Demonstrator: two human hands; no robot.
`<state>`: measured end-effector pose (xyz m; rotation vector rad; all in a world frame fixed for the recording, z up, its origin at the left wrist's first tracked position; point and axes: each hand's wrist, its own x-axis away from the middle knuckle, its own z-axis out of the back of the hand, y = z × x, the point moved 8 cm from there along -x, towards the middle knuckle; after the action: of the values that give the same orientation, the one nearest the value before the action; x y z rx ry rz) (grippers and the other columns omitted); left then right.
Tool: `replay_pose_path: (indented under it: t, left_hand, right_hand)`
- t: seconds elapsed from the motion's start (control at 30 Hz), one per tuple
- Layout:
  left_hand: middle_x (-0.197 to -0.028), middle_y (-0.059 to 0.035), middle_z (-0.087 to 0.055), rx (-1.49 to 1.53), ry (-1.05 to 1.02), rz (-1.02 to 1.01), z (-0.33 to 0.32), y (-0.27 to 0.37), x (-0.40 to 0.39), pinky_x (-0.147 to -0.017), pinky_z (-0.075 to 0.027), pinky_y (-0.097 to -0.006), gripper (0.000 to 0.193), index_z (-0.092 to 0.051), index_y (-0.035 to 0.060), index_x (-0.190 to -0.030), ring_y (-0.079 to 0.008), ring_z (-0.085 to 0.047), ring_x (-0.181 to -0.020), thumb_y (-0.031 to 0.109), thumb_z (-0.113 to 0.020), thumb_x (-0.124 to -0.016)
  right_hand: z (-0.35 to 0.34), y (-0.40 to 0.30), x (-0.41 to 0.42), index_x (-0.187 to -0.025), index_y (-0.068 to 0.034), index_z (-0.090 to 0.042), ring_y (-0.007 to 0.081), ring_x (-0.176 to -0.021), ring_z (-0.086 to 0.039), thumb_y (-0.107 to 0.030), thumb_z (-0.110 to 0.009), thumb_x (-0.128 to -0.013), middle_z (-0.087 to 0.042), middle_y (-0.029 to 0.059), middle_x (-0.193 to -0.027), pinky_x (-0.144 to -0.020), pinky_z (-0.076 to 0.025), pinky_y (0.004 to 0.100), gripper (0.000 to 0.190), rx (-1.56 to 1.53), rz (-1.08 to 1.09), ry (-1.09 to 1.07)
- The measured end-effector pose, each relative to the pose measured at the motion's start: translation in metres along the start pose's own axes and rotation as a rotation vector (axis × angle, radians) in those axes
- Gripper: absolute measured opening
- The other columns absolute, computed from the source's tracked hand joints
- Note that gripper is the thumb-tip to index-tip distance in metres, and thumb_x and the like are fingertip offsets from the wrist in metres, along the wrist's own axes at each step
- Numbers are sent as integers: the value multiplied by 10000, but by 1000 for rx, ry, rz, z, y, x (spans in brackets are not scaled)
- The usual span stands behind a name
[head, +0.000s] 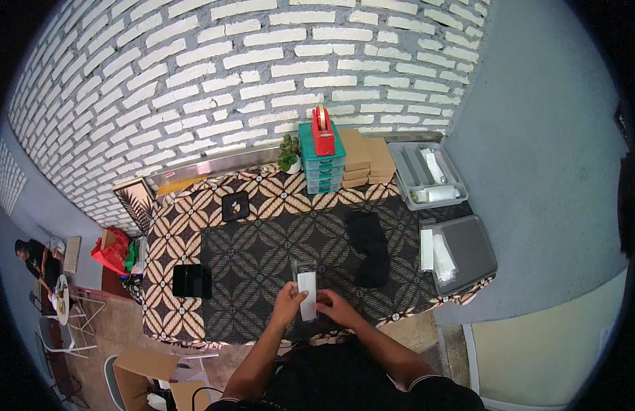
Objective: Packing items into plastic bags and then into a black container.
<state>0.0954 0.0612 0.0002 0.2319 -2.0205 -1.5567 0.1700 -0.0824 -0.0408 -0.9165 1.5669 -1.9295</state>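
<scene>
My left hand grips a white strip in a clear plastic sleeve, its thumb lying across the front. The clear end of the sleeve points away from me, above the mat. Against the strip's right edge are the curled fingers of my right hand; whether they pinch it is too small to tell. Beneath both hands lies a dark translucent mat over a brown-and-cream patterned tablecloth. A folded black cloth item rests on the mat to the right of my hands.
Black open box and black square tray stand left. Behind are teal drawers, a red tape dispenser and brown cartons. Right: a compartment tray and grey lid bearing white packets. A person is far left.
</scene>
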Motion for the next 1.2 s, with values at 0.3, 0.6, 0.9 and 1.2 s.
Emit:
replay_pose_path:
  t: [0.3, 0.6, 0.9, 1.2]
  left_hand:
    - [-933, -52, -642, 7, -35, 80, 14, -39, -4, -749, -481, -271, 194, -533, 24, -1099, -117, -612, -837, 58, -624, -931]
    - [-1107, -139, -612, 117, -276, -2, -195, -37, -44, -854, -527, -317, 415, -411, -6, -1323, -184, -618, -965, 122, -593, -972]
    - [-1291, -202, -534, -362, -164, -55, -383, -75, -126, -935, -485, -349, 534, -426, -13, -1365, -266, -585, -1122, 275, -623, -961]
    - [-948, -134, -668, -376, 19, 40, -399, -95, -143, -822, -493, -310, 545, -517, -42, -1286, -223, -642, -879, 290, -671, -882]
  right_hand:
    - [-11, -8, 28, -926, -13, -620, 73, -686, -497, -209, -665, -939, -565, -16, -754, -631, -419, 266, 202, -4, -154, -82]
    - [264, -24, 54, -909, -1, -654, 231, -854, -577, -173, -707, -857, -583, 118, -942, -752, -466, 351, 188, 418, 45, 791]
    - [380, -6, 38, -934, -100, -695, 328, -1185, -449, -295, -692, -851, -523, 103, -1206, -979, -327, 523, 212, 757, -209, 677]
    - [429, 39, 30, -941, -133, -641, 303, -1080, -529, -280, -710, -809, -629, 41, -1025, -949, -306, 562, 209, 709, -162, 560]
